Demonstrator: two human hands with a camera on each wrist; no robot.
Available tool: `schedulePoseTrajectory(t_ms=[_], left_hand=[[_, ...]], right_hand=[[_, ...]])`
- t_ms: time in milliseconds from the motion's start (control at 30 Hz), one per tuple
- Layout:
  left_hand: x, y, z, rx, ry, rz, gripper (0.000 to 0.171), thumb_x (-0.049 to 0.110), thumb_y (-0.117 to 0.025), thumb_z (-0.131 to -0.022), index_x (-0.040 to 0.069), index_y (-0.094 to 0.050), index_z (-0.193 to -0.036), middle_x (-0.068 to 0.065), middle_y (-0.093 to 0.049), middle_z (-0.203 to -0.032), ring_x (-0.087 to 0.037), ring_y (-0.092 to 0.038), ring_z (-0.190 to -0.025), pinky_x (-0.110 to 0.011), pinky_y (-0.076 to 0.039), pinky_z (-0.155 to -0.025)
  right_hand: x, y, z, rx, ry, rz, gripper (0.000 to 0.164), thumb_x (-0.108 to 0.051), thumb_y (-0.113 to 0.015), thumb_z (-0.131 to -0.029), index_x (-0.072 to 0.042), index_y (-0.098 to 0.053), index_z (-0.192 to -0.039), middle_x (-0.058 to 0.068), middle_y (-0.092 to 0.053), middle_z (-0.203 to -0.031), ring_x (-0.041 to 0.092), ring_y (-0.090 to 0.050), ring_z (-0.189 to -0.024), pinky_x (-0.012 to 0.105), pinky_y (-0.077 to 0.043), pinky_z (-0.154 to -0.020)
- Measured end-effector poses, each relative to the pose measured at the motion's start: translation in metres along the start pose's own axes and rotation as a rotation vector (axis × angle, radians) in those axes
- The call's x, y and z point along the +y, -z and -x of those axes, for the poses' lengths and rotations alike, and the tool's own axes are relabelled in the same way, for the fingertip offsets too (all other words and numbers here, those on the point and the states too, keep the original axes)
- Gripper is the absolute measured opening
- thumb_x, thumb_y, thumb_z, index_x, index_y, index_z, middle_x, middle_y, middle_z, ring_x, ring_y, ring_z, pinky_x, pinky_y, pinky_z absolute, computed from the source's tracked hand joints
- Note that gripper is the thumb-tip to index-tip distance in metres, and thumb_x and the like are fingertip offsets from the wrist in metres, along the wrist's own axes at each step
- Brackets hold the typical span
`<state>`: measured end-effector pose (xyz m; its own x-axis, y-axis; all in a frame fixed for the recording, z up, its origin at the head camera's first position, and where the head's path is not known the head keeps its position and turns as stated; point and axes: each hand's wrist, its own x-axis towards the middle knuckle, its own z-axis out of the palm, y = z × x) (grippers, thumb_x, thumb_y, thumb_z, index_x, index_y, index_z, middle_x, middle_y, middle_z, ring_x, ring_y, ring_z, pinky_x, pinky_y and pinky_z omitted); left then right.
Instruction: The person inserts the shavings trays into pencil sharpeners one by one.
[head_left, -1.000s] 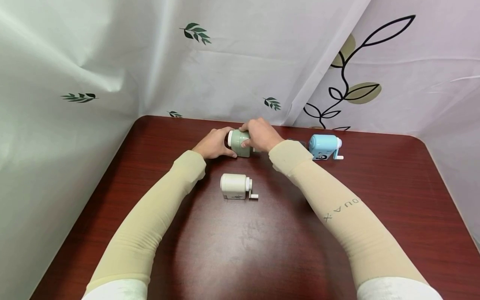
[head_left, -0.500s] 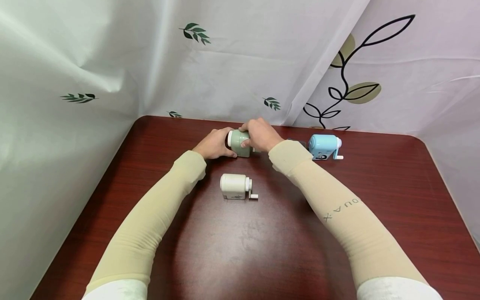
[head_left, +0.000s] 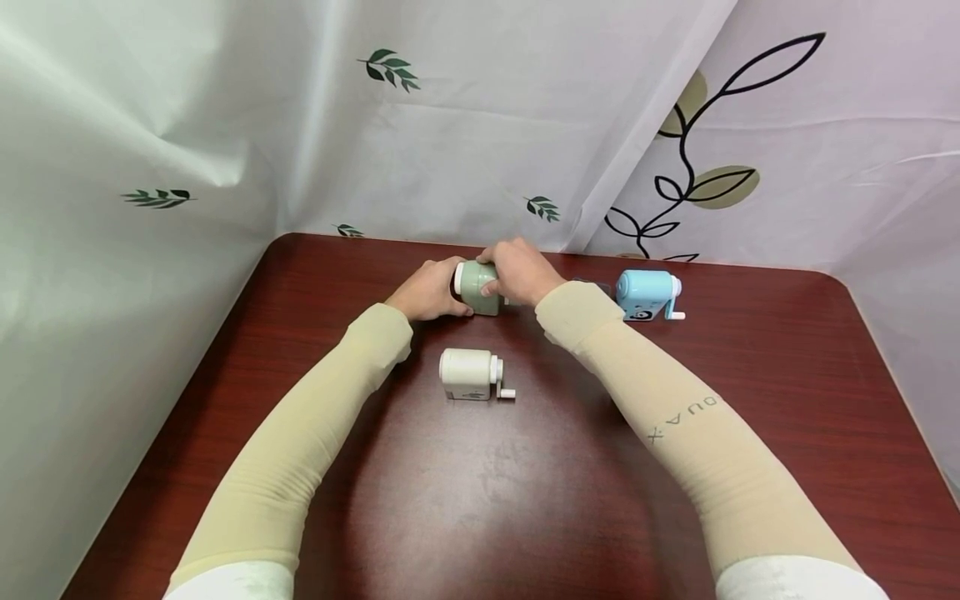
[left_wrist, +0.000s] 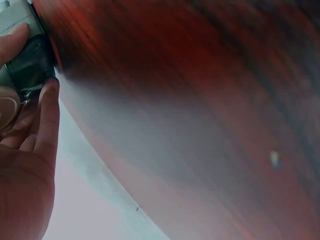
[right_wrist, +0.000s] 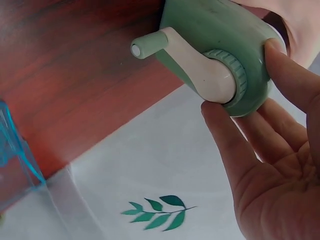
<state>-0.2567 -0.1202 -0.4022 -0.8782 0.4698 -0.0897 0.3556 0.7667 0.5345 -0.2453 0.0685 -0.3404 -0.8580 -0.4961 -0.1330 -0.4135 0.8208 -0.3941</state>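
A green hand-crank pencil sharpener (head_left: pixel 476 290) stands near the back of the table, held between both hands. My left hand (head_left: pixel 427 292) grips its left end low down; in the left wrist view the thumb and fingers lie around its dark, see-through part (left_wrist: pixel 32 65). From the right, my right hand (head_left: pixel 527 272) holds the upper body. The right wrist view has its thumb on the green casing (right_wrist: pixel 250 55) and the index fingertip touching the base of the pale crank arm (right_wrist: pixel 210 80). A cream pencil sharpener (head_left: pixel 467 373) stands nearer, apart from both hands.
A light blue pencil sharpener (head_left: pixel 645 293) stands right of my right wrist. Beside it, a dark object (head_left: pixel 596 285) is mostly hidden by the sleeve. A clear blue-edged box shape (right_wrist: pixel 20 155) shows in the right wrist view. White curtain (head_left: pixel 450 150) borders the table's back edge.
Both hands stay on the green sharpener with hardly any movement. The whole head view has shifted very slightly.
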Motion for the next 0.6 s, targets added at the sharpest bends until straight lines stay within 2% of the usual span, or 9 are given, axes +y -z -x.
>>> schedulePoseTrajectory(t_ms=[167,300,467,600], left_hand=[[-0.002,-0.001,0.001,0.009,0.005,-0.003,0.077,0.023,-0.089,-0.076,0.0,-0.05,-0.138,-0.012,-0.064,-0.117,-0.025,-0.063,-0.099,-0.039,-0.052,-0.088],[-0.002,0.0,0.003,-0.009,0.009,-0.011,0.085,0.025,-0.09,-0.075,0.003,-0.045,-0.145,-0.012,-0.063,-0.121,-0.025,-0.062,-0.102,-0.039,-0.05,-0.091],[0.001,0.006,0.005,-0.006,0.01,-0.026,0.1,0.027,-0.092,-0.071,0.008,-0.036,-0.153,-0.013,-0.059,-0.131,-0.028,-0.059,-0.114,-0.043,-0.046,-0.099],[0.005,0.013,0.007,0.007,0.01,-0.045,0.106,0.031,-0.092,-0.071,0.008,-0.032,-0.155,-0.012,-0.049,-0.147,-0.028,-0.05,-0.13,-0.043,-0.04,-0.108]], right_hand=[[-0.004,0.0,0.0,-0.019,0.016,0.064,0.055,-0.022,-0.079,-0.09,-0.003,-0.06,-0.138,0.013,-0.066,-0.127,0.027,-0.063,-0.102,0.036,-0.051,-0.089],[-0.006,0.001,0.005,-0.034,0.02,0.091,0.061,-0.027,-0.076,-0.092,-0.005,-0.053,-0.144,0.013,-0.066,-0.126,0.028,-0.063,-0.102,0.039,-0.051,-0.088],[-0.005,0.015,0.015,-0.046,0.033,0.108,0.07,-0.036,-0.07,-0.095,-0.008,-0.041,-0.152,0.017,-0.063,-0.131,0.033,-0.062,-0.114,0.044,-0.051,-0.095],[0.002,0.037,0.024,-0.066,0.045,0.115,0.067,-0.036,-0.066,-0.098,-0.005,-0.041,-0.152,0.018,-0.056,-0.142,0.036,-0.055,-0.128,0.047,-0.044,-0.106]])
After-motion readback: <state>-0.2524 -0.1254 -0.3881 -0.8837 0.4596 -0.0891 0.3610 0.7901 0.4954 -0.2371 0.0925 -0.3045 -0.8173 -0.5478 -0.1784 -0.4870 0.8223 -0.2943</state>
